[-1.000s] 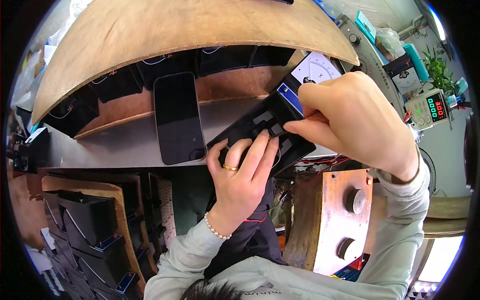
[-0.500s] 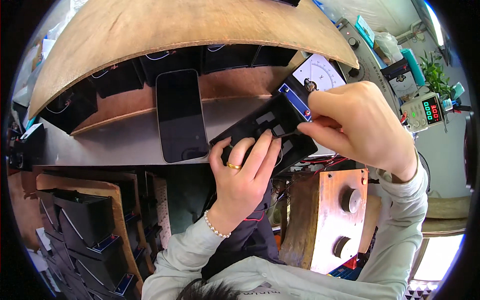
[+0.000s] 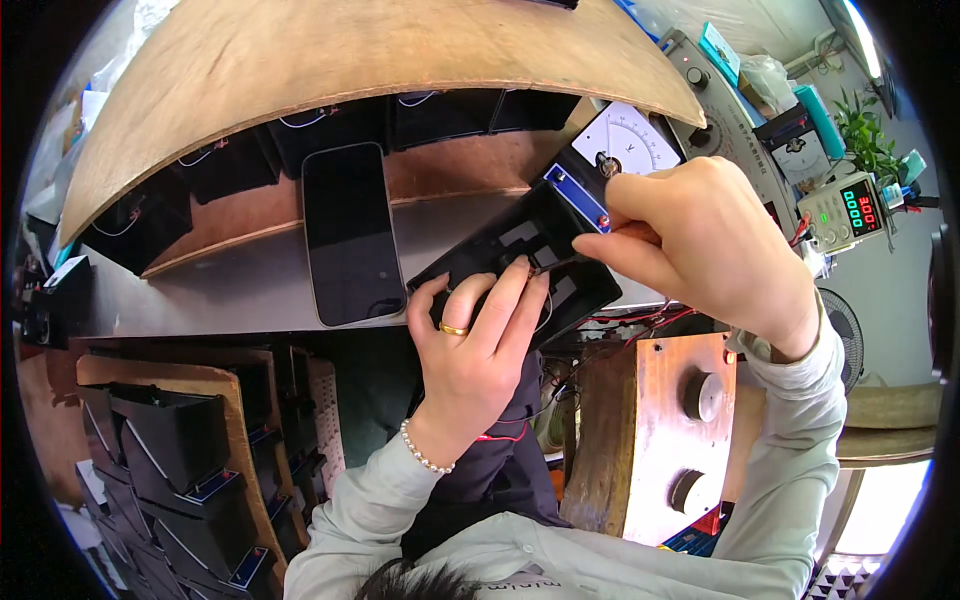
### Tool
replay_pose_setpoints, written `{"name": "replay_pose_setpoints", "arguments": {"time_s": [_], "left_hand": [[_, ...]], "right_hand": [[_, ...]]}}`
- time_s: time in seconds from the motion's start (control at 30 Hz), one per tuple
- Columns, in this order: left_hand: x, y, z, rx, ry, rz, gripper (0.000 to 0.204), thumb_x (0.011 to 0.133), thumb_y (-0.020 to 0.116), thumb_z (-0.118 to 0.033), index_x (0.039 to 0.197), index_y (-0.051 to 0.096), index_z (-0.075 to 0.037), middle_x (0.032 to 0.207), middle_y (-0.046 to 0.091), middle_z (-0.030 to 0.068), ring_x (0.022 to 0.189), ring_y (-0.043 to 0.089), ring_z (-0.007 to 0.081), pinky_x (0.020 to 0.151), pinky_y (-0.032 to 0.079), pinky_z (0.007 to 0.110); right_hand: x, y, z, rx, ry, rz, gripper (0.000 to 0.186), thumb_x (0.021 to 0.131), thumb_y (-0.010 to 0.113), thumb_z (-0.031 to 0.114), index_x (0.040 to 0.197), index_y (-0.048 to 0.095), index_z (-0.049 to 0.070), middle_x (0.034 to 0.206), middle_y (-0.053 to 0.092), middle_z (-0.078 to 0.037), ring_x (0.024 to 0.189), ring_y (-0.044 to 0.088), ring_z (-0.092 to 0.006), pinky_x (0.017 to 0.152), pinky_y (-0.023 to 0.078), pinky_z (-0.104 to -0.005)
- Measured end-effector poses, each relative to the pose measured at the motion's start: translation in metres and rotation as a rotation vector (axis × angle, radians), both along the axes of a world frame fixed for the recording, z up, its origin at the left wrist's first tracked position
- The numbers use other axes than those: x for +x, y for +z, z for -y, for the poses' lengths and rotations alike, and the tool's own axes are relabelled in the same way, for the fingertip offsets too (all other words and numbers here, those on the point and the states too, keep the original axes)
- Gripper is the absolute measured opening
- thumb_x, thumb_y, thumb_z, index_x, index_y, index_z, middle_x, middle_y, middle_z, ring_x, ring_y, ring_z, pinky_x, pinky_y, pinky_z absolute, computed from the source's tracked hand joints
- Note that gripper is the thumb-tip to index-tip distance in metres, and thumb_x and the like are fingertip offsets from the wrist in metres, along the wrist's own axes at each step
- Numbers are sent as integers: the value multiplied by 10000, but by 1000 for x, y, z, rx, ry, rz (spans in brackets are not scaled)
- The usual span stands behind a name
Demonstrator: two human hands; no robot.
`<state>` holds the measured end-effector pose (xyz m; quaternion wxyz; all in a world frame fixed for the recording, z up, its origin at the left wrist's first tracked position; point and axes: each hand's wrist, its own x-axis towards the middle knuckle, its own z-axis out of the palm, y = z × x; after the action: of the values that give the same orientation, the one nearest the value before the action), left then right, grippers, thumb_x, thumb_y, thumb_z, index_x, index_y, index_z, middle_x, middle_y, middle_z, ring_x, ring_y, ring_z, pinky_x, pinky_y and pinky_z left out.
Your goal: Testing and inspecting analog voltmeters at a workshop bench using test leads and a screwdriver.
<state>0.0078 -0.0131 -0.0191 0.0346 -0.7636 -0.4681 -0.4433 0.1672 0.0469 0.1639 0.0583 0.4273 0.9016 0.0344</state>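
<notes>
A black plastic housing (image 3: 559, 294) lies angled at the edge of the steel bench, with a blue strip bearing small terminals (image 3: 577, 196) along one end and a white dial meter (image 3: 630, 140) beyond it. My left hand (image 3: 472, 370), with ring and bead bracelet, presses bent fingertips into the housing, where a thin white wire shows. My right hand (image 3: 690, 245) is closed in a pinch above the housing's right part, on a thin dark piece like a tool or wire, mostly hidden by the fingers. A black phone (image 3: 348, 235) lies left of the housing.
A curved wooden shelf (image 3: 370, 50) overhangs several black boxes (image 3: 225, 165). More black units (image 3: 175, 470) are stacked lower left. A wooden box with two metal knobs (image 3: 650, 420) stands lower right. Instruments, a power supply (image 3: 838, 215), loose wires, a plant and a fan (image 3: 843, 340) are at the right.
Both hands keep their places on the housing, with only slight shifts of the right fingers. The whole view has shifted a little between frames.
</notes>
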Motion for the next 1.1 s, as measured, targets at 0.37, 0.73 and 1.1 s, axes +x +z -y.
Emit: {"name": "replay_pose_setpoints", "arguments": {"time_s": [0.37, 0.73, 1.1], "left_hand": [[-1, 5, -2, 3, -13, 1, 310, 792, 678, -110, 1099, 720, -101, 1192, 623, -6, 984, 559, 151, 963, 385, 443], [-3, 16, 6, -100, -81, -73, 654, 618, 748, 12, 1255, 626, -68, 1302, 564, 78, 1108, 543, 273, 1011, 400, 436], [10, 18, 18, -596, -327, 1338, 428, 1011, 520, -54, 1411, 389, 26, 1269, 552, 96, 1122, 536, 131, 993, 411, 273]], "right_hand": [[1, -2, -9, 13, 273, -266, 255, 637, 802, 33, 755, 579, 71, 789, 552, -44, 784, 537, -281, 623, 439, -373], [30, 0, 45, 187, -228, -960, 126, 849, 723, -33, 949, 657, 5, 826, 627, -6, 813, 636, -66, 690, 509, -209], [94, -118, 187, 189, -920, -1734, 92, 1039, 504, 132, 1066, 548, 56, 723, 489, 49, 606, 395, -15, 529, 254, -175]]}}
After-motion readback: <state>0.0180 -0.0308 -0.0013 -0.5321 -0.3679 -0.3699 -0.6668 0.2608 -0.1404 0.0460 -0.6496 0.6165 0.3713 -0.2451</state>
